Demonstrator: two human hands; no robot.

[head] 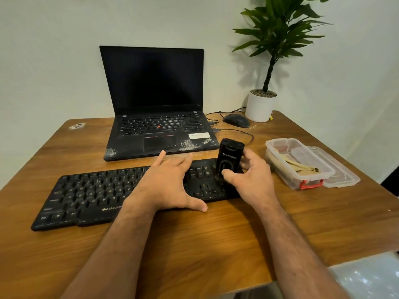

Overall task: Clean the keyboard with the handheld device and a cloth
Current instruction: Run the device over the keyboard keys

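A black keyboard point(86, 195) lies across the wooden table point(216, 238), dusty between its keys. My left hand point(166, 186) rests flat on the keyboard's middle with its fingers spread. My right hand point(252, 180) grips a black handheld device point(229, 158), which stands upright on the keyboard's right end; my thumb lies on its front. A beige cloth point(298, 166) lies inside a clear plastic box point(306, 180) to the right.
An open, dusty black laptop point(155, 100) stands behind the keyboard. A wired mouse point(236, 120) and a potted plant point(261, 106) are at the back right. The box's lid point(345, 175) lies beside the box near the table's right edge.
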